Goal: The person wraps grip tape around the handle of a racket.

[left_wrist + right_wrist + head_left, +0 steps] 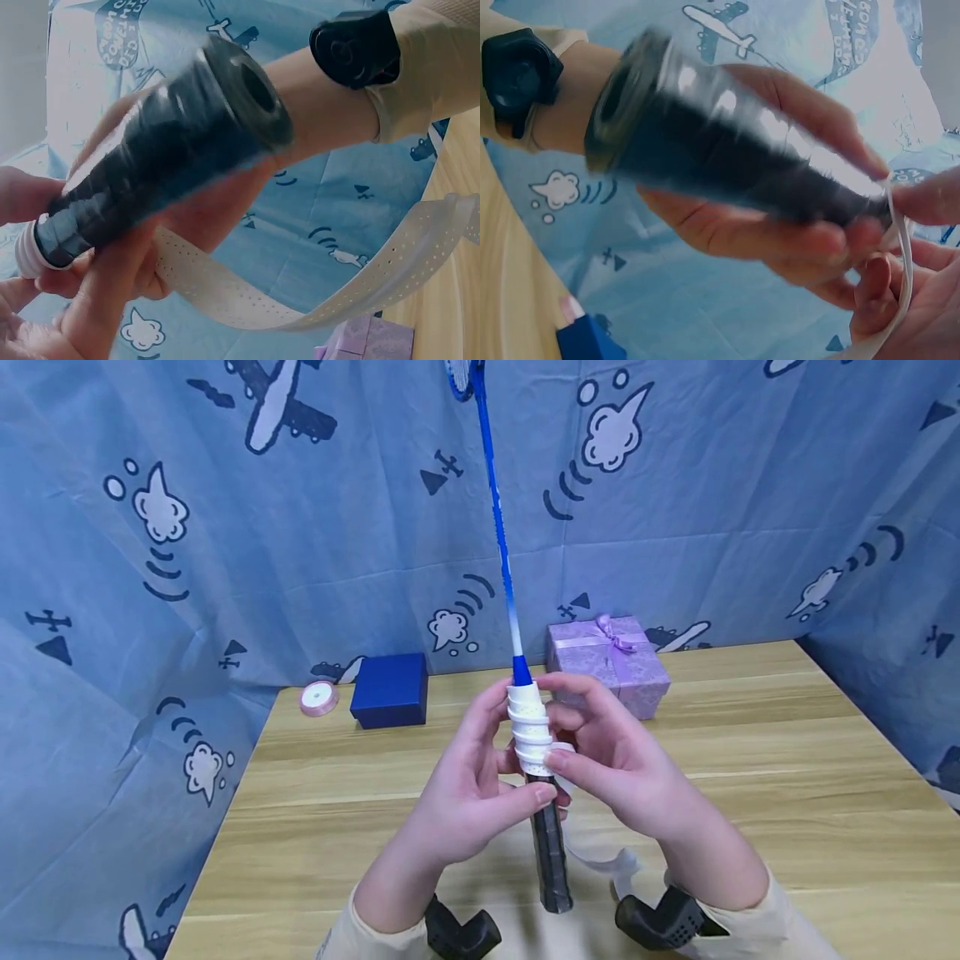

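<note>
A badminton racket with a blue-and-white shaft (pixel 498 518) is held upright, its black handle (pixel 551 860) pointing down. White perforated grip tape (pixel 529 727) is wound in ridged turns round the upper handle. My left hand (pixel 468 806) holds the handle, thumb across the front just below the wraps. The right hand (pixel 626 768) pinches the tape at the lowest turn, its other fingers behind the handle. A loose tail of tape (pixel 225 300) hangs from the right hand, curving away in the left wrist view. The handle's butt end (pixel 619 105) faces the right wrist camera.
On the wooden table (pixel 315 835), a blue box (pixel 390 691) stands at the back left, beside a pink ribbon spool (pixel 318 698). A purple gift box (pixel 611 664) with a bow sits behind my right hand. Blue printed cloth (pixel 337 527) hangs behind and at the sides.
</note>
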{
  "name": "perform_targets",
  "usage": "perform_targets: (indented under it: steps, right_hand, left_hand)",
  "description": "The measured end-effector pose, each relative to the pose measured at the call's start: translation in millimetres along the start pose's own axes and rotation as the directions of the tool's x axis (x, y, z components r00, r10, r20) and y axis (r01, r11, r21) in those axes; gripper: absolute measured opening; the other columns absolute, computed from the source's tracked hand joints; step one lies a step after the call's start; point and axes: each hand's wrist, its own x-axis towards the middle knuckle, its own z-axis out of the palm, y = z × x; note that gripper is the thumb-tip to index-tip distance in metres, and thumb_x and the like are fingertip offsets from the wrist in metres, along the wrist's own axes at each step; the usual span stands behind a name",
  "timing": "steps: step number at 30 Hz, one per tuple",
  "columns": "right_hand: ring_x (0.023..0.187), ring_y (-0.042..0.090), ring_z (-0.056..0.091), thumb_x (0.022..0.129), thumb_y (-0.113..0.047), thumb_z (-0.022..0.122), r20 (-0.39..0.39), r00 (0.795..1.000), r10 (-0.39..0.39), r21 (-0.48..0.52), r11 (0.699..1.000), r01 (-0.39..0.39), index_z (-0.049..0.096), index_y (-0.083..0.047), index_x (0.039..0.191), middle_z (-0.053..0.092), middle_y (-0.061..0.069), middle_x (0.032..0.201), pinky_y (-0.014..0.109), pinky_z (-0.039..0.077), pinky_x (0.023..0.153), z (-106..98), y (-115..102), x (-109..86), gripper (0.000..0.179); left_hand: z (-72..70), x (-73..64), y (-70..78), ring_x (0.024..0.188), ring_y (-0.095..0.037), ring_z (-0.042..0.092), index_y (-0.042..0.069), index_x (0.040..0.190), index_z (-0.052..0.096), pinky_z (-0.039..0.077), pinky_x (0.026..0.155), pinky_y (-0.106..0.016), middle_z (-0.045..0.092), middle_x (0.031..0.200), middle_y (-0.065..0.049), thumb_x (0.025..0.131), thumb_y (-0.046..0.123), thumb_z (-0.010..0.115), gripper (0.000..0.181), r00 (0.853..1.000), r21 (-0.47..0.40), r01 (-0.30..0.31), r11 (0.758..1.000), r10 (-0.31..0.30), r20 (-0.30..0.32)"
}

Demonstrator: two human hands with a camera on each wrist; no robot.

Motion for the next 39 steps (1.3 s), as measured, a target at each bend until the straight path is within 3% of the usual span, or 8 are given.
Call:
perform_targets:
  steps: [3, 8, 14, 17, 23, 31, 34, 39]
  right_hand:
    - [0.099, 0.019, 0.060, 0.097, 0.019, 0.049, -0.046, 0.999, -0.021, -0.091, 0.996, 0.017, 0.033, -0.002, 0.151, 0.064, 0.011, 0.119, 0.026, 0.056, 0.074, 3.6, 0.2, 0.3, 0.061]
    - [0.097, 0.021, 0.057, 0.095, 0.019, 0.054, -0.178, 0.984, 0.003, -0.254, 0.966, -0.049, 0.036, -0.001, 0.150, 0.062, 0.017, 0.114, 0.025, 0.053, 0.077, 8.0, -0.2, -0.2, 0.061]
    - [0.094, 0.021, 0.060, 0.093, 0.016, 0.061, -0.253, 0.967, 0.039, -0.377, 0.916, -0.136, 0.037, -0.006, 0.149, 0.062, 0.019, 0.112, 0.023, 0.054, 0.075, 9.6, -1.1, -1.3, 0.065]
    - [0.095, 0.021, 0.062, 0.093, 0.015, 0.063, -0.221, 0.975, 0.027, -0.398, 0.910, -0.115, 0.037, -0.006, 0.151, 0.063, 0.020, 0.114, 0.023, 0.056, 0.078, 8.3, -1.3, -0.9, 0.067]
    - [0.095, 0.022, 0.062, 0.093, 0.018, 0.061, -0.152, 0.988, -0.025, -0.356, 0.934, -0.031, 0.039, -0.002, 0.152, 0.060, 0.022, 0.115, 0.023, 0.055, 0.081, 4.4, -2.8, -0.3, 0.066]
    - [0.092, 0.015, 0.065, 0.089, 0.021, 0.063, -0.149, 0.982, -0.118, -0.460, 0.887, 0.036, 0.041, 0.001, 0.152, 0.064, 0.017, 0.110, 0.022, 0.057, 0.077, 8.3, -1.7, -0.9, 0.070]
    - [0.094, 0.016, 0.065, 0.090, 0.020, 0.063, -0.120, 0.986, -0.115, -0.374, 0.925, 0.062, 0.038, 0.002, 0.154, 0.066, 0.013, 0.112, 0.024, 0.058, 0.071, 6.3, -0.3, -1.2, 0.071]
    - [0.096, 0.016, 0.067, 0.095, 0.018, 0.059, -0.056, 0.991, -0.118, -0.203, 0.974, 0.105, 0.029, 0.004, 0.158, 0.070, 0.009, 0.121, 0.029, 0.056, 0.058, 4.7, 1.9, -1.6, 0.072]
  left_hand:
    - [0.3, 0.5, 2.0, 0.093, -0.024, 0.069, 0.020, 0.159, 0.032, 0.065, 0.068, -0.038, 0.040, 0.144, -0.017, 0.087, -0.011, 0.071, 0.087, 0.995, 0.138, 0.064, 0.988, -0.053, -0.084]
    - [7.2, 0.5, 2.3, 0.083, -0.015, 0.071, 0.019, 0.148, 0.042, 0.062, 0.058, -0.033, 0.051, 0.139, -0.002, 0.087, 0.004, 0.081, 0.075, 0.966, 0.396, 0.180, 0.900, -0.085, -0.246]
    - [11.4, 0.9, 1.0, 0.078, -0.011, 0.068, 0.019, 0.147, 0.046, 0.061, 0.054, -0.033, 0.053, 0.134, 0.002, 0.087, 0.003, 0.080, 0.070, 0.961, 0.505, 0.189, 0.842, -0.054, -0.270]
    - [9.6, 0.2, 1.6, 0.079, -0.012, 0.069, 0.019, 0.148, 0.046, 0.060, 0.052, -0.034, 0.051, 0.136, -0.001, 0.088, 0.000, 0.078, 0.071, 0.969, 0.484, 0.167, 0.859, -0.051, -0.243]
    - [3.3, -1.0, 3.2, 0.085, -0.017, 0.069, 0.013, 0.149, 0.042, 0.061, 0.055, -0.031, 0.045, 0.141, -0.011, 0.090, -0.007, 0.072, 0.069, 0.986, 0.303, 0.128, 0.944, -0.090, -0.138]
    - [-4.1, -0.7, 1.0, 0.092, -0.032, 0.067, 0.002, 0.153, 0.037, 0.065, 0.070, -0.043, 0.044, 0.142, -0.022, 0.089, -0.017, 0.065, 0.073, 0.999, 0.131, 0.046, 0.990, -0.044, -0.022]
    - [-6.1, 0.2, -0.8, 0.094, -0.046, 0.065, -0.003, 0.153, 0.035, 0.064, 0.074, -0.049, 0.042, 0.140, -0.028, 0.089, -0.019, 0.063, 0.072, 0.999, 0.062, -0.004, 0.998, 0.001, 0.035]
    - [-7.5, 0.5, -1.1, 0.102, -0.030, 0.062, -0.008, 0.153, 0.032, 0.063, 0.080, -0.049, 0.035, 0.140, -0.031, 0.090, -0.020, 0.061, 0.071, 0.994, 0.014, -0.051, 0.999, 0.050, 0.093]
